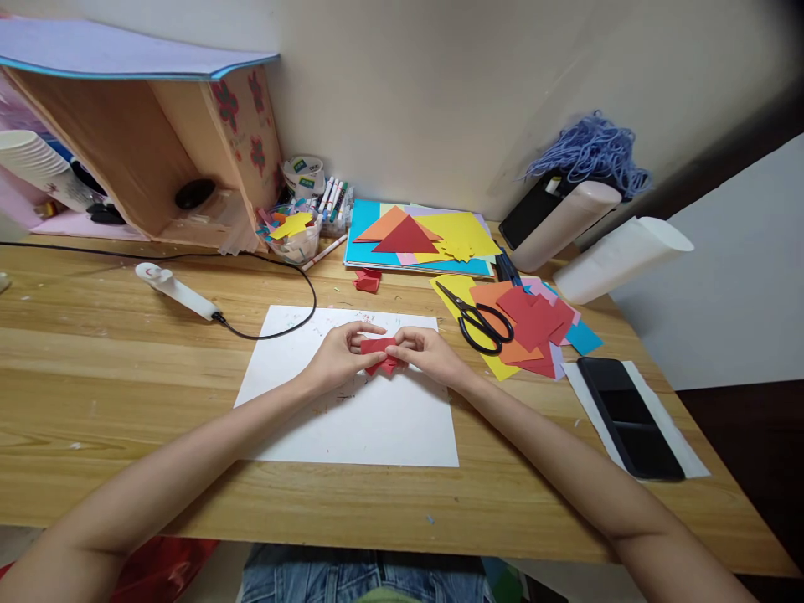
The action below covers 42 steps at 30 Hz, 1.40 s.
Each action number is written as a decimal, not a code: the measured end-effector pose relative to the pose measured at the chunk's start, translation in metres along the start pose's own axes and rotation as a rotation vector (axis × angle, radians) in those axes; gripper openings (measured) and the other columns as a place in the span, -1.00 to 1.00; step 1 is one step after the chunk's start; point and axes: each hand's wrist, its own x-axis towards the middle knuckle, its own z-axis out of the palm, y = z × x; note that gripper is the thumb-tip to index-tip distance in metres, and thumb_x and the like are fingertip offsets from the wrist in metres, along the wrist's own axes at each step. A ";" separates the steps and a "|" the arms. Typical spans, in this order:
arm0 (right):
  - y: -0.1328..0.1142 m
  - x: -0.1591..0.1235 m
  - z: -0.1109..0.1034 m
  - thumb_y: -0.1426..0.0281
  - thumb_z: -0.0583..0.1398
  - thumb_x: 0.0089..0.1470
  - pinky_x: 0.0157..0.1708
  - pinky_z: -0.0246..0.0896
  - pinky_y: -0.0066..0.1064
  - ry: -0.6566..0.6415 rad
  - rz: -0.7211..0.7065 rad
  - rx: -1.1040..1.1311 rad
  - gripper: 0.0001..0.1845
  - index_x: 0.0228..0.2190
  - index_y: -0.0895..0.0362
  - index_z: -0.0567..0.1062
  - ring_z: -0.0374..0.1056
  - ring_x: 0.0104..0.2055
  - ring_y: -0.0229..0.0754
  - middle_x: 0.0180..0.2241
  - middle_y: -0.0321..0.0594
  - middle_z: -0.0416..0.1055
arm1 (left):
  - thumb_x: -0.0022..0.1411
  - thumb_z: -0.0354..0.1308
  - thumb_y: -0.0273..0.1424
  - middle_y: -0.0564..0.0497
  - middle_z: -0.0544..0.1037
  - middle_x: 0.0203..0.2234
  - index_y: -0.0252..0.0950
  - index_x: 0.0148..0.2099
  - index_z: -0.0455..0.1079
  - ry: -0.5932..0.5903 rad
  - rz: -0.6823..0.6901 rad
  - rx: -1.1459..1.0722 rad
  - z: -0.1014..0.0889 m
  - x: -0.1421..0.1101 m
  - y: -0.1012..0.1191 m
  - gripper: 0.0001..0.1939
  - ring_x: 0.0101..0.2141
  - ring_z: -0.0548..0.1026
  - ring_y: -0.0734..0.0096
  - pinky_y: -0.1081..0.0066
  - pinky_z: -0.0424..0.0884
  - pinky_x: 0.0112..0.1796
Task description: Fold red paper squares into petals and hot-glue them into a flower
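Observation:
Between my two hands is a small folded piece of red paper (378, 345), held just over a white sheet (402, 427) that carries small coloured marks. My left hand (342, 356) pinches its left side, thumb in front and fingers behind. On the other side my right hand (424, 352) grips it with thumb and forefinger. The paper's lower edge has several folded points; its back is hidden by my fingers. Another folded red paper piece (368, 280) lies on the table beyond the white sheet.
Black-handled scissors (481, 322) rest on coloured paper scraps (533, 318) at the right, near a phone (628, 419). Stacked coloured paper (364, 226) lies at the back. A white corded device (179, 289) is at the left, before an open box (244, 142). Two pale cylinders (569, 222) stand back right.

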 end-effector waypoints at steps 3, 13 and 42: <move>0.002 0.000 0.001 0.19 0.20 -0.08 -0.50 0.16 -0.47 0.050 -0.015 -0.004 -0.70 -0.55 0.18 0.33 0.31 -0.53 -0.30 -0.58 -0.26 0.39 | -0.14 0.30 -0.27 -0.10 0.56 -0.46 -0.37 -0.10 0.32 0.002 -0.016 -0.020 0.000 0.000 0.001 -0.47 -0.46 0.52 0.31 0.42 0.40 -0.48; -0.002 0.000 0.006 0.17 0.23 -0.13 -0.56 0.11 -0.50 0.147 -0.026 0.012 -0.65 -0.62 0.18 0.30 0.23 -0.59 -0.35 -0.64 -0.33 0.33 | -0.08 0.26 -0.25 -0.09 0.54 -0.57 -0.41 -0.40 0.38 0.109 -0.055 -0.109 0.003 0.003 -0.005 -0.70 -0.58 0.47 0.39 0.44 0.36 -0.54; 0.005 0.002 0.005 0.15 0.11 0.03 -0.49 0.13 -0.48 0.039 -0.131 -0.026 -0.66 -0.55 0.17 0.36 0.22 -0.57 -0.34 -0.60 -0.31 0.35 | -0.01 0.15 -0.39 -0.02 0.47 -0.33 -0.34 -0.12 0.27 0.048 0.125 0.062 0.004 -0.002 0.000 -0.65 -0.31 0.45 0.38 0.41 0.35 -0.29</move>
